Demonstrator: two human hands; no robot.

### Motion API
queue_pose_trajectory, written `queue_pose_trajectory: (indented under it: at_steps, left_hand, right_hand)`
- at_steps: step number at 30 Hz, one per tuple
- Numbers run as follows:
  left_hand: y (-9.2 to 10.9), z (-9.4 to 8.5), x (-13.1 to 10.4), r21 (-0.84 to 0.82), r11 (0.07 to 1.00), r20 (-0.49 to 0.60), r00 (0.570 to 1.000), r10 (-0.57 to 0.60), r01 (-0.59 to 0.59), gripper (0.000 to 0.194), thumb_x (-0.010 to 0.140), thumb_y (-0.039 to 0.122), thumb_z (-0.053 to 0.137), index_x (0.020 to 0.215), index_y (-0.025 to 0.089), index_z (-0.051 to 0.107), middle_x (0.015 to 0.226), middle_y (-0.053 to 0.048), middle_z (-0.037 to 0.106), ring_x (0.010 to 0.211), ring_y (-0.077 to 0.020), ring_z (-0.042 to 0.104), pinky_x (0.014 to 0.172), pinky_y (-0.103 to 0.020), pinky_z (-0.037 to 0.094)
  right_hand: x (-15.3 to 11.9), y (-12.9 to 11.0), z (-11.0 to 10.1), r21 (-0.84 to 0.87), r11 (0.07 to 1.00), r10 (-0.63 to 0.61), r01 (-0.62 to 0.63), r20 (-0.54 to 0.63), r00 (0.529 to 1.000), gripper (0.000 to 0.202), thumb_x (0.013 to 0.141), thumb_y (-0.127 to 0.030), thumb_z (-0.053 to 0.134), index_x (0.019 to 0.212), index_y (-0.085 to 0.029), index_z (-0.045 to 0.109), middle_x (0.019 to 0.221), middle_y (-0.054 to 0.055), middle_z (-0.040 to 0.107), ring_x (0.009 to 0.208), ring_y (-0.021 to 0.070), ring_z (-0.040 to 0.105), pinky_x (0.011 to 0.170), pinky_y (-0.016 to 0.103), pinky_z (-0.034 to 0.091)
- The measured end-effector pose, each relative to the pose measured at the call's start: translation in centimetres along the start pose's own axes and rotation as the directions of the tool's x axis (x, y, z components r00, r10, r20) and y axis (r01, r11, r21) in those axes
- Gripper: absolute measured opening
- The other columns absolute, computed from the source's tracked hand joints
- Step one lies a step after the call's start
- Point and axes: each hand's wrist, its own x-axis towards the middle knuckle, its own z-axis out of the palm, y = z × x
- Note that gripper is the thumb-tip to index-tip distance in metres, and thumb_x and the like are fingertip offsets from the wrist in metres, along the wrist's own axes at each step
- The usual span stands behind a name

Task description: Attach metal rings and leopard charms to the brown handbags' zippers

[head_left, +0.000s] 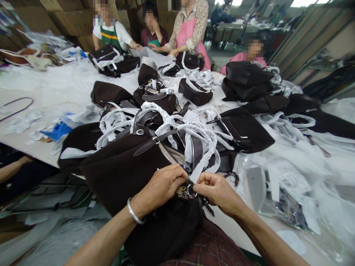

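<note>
1. Bag (119, 159), dark brown and ribbed, is propped at the near edge of the table (16, 92), directly before the person; its zipped mouth is left open and a beige lining (172, 153) is shown.
2. A metal ring (188, 192) is pinched between the thumb and forefinger of the right hand (217, 189), at the near side of the bag.
3. The fingers of the left hand (166, 181) are closed together just beside the ring; what is gripped there is hidden, so it cannot be told.
4. A leopard-patterned charm (181, 191) is seen under the left fingertips, next to the ring.
5. The left wrist is circled by a silver bracelet (134, 212).
6. White-wrapped straps (212, 146) are looped above the bag's mouth.
7. Clear plastic packaging (294, 184) is spread to the right, well apart from both hands.
8. Across the table, a dark bag is faced by a person in a pink apron (188, 31).
</note>
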Motion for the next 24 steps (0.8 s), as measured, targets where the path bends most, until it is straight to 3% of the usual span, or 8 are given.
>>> queue_pose_trajectory:
  at_steps: [5,9,12,16,20,24]
  left_hand:
    - [-1.1,0.0,0.8,-0.207,0.978,0.071,0.997,-0.016,0.030,0.015,0.093,0.021,0.054,0.081,0.017,0.062,0.082,0.000,0.059,0.078,-0.0128,0.056,0.074,-0.023,0.042]
    - [-1.8,-0.3,1.1,-0.236,0.972,0.097,0.995,0.033,-0.009,0.016,0.094,0.023,0.054,0.083,0.016,0.064,0.084,-0.001,0.060,0.079,-0.0132,0.056,0.076,-0.024,0.042]
    - [-2.0,-0.3,1.2,-0.220,0.975,0.095,0.993,0.066,-0.044,0.016,0.093,0.022,0.054,0.083,0.016,0.065,0.084,-0.002,0.061,0.080,-0.0137,0.056,0.077,-0.025,0.042]
    - [-1.8,-0.2,1.2,-0.126,0.990,0.114,0.991,0.076,-0.062,0.014,0.093,0.019,0.053,0.086,0.017,0.064,0.086,-0.002,0.062,0.082,-0.0143,0.057,0.078,-0.025,0.042]
    - [-1.3,0.0,0.8,0.089,0.994,0.104,0.993,0.059,-0.069,0.016,0.095,0.018,0.049,0.085,0.019,0.061,0.087,-0.001,0.060,0.086,-0.0154,0.055,0.081,-0.026,0.041]
    - [-1.0,-0.2,0.1,0.200,0.977,0.152,0.987,0.049,-0.080,0.017,0.096,0.019,0.049,0.083,0.020,0.060,0.086,0.000,0.059,0.084,-0.0153,0.053,0.077,-0.026,0.040]
  right_hand:
    - [0.2,-0.2,0.2,-0.002,1.000,0.005,-0.005,-0.007,1.000,0.027,0.073,-0.038,0.071,0.066,-0.018,0.054,0.048,-0.010,0.039,0.040,0.0035,0.026,0.038,0.020,0.016]
    - [0.1,-0.2,0.5,-0.041,0.998,-0.039,0.037,-0.038,0.999,0.035,0.076,-0.045,0.069,0.063,-0.018,0.050,0.049,-0.009,0.038,0.041,0.0040,0.025,0.040,0.021,0.017]
    - [-0.1,0.2,0.8,-0.045,0.992,-0.119,0.114,-0.116,0.986,0.031,0.073,-0.041,0.073,0.069,-0.019,0.051,0.053,-0.008,0.043,0.045,0.0051,0.031,0.043,0.020,0.020]
    - [-0.3,0.6,0.9,-0.100,0.984,-0.160,0.145,-0.170,0.972,0.027,0.070,-0.035,0.075,0.076,-0.018,0.055,0.056,-0.008,0.047,0.050,0.0069,0.036,0.047,0.020,0.024]
    - [-0.3,0.5,0.5,-0.239,0.967,-0.118,0.083,-0.134,0.984,0.020,0.073,-0.035,0.069,0.075,-0.015,0.064,0.054,-0.006,0.045,0.050,0.0075,0.033,0.047,0.022,0.021]
    - [-0.3,0.4,0.2,-0.235,0.968,-0.111,0.089,-0.081,0.991,0.021,0.074,-0.035,0.067,0.071,-0.014,0.064,0.057,-0.004,0.047,0.051,0.0072,0.033,0.048,0.023,0.019]
